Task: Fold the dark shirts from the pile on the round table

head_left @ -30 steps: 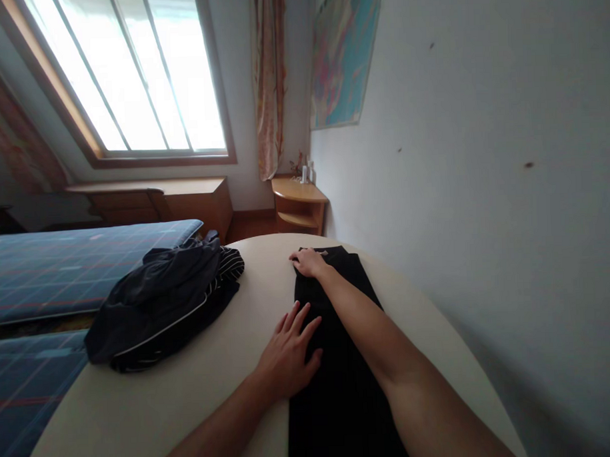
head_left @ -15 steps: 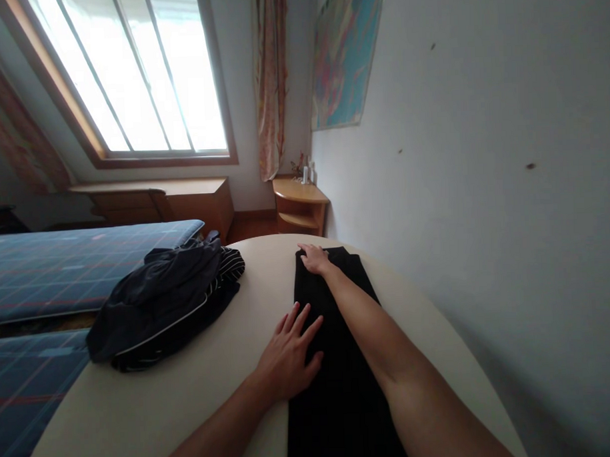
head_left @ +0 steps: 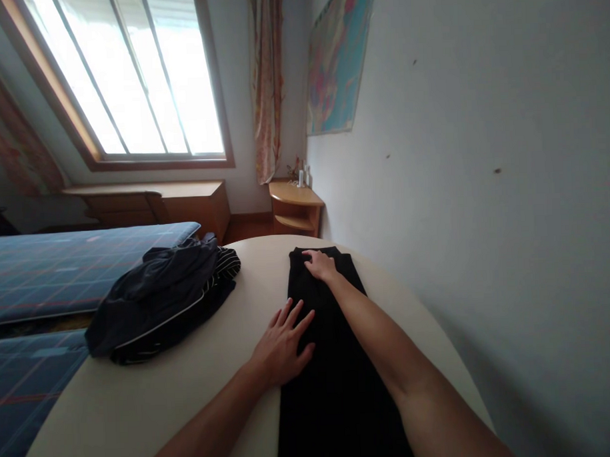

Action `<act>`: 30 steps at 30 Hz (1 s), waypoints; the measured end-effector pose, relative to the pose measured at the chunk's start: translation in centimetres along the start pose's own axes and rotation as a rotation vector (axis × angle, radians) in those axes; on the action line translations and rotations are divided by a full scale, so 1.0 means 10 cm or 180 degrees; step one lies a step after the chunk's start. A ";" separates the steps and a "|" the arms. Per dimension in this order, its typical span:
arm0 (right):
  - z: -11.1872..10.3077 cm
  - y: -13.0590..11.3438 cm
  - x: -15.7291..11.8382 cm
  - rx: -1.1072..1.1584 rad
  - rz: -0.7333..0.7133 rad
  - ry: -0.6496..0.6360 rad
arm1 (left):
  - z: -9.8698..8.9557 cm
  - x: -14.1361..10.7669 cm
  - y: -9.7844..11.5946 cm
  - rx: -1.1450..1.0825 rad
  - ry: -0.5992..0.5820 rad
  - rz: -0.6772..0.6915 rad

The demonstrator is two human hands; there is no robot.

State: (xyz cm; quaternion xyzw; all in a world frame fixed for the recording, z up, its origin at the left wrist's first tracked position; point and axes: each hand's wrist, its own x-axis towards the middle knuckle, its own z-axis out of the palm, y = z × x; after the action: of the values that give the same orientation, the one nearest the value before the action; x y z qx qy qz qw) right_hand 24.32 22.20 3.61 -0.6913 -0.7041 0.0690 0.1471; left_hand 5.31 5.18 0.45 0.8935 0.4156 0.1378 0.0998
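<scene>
Black cloth pants (head_left: 335, 387) lie lengthwise on the round table (head_left: 231, 418), running from near its far edge toward the wearer. The left hand (head_left: 284, 346) lies over their left side, fingers spread wide. The right hand (head_left: 320, 263) is at their far end, fingers loosely curled and narrow; whether they pinch any cloth cannot be told. Dark clothes (head_left: 162, 293) sit bunched at the table's left edge, beside the blue plaid mattress (head_left: 76, 270).
</scene>
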 end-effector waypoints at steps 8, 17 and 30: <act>0.19 -0.32 -0.09 -0.0319 -0.0901 -0.0074 | -0.02 -0.01 0.01 -0.0030 -0.0014 -0.0016; 0.41 -0.39 0.12 -0.0071 -0.0338 -0.0671 | 0.01 0.00 -0.01 -0.0030 -0.0016 0.0013; -0.18 0.40 -0.50 0.0040 -0.0372 0.0239 | 0.04 0.01 -0.05 0.0080 0.0038 -0.0033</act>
State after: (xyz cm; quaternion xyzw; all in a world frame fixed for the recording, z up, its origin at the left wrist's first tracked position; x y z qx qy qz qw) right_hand 28.65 17.15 3.59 -0.6502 -0.7368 0.0387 0.1815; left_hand 5.15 5.56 -0.01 0.8917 0.4224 0.1375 0.0868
